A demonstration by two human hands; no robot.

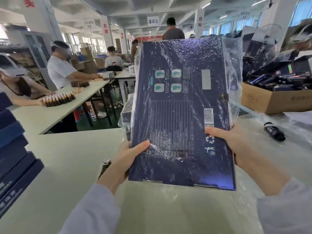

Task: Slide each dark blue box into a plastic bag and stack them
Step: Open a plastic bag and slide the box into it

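A large dark blue box point(182, 98) is held up in front of me, its printed back facing me, inside a clear plastic bag point(233, 68) that covers it and sticks out loosely at the top right. My left hand point(125, 159) grips the box's lower left edge, thumb on the face. My right hand point(236, 146) grips the lower right edge, thumb near the barcode. A stack of bagged boxes point(125, 114) lies on the table behind the held box.
A pile of unbagged dark blue boxes point(15, 149) rises at the left table edge. A cardboard carton point(270, 98) of dark items sits at the right. A small dark tube point(274, 130) lies on loose plastic sheets point(295, 125). People work at other tables beyond.
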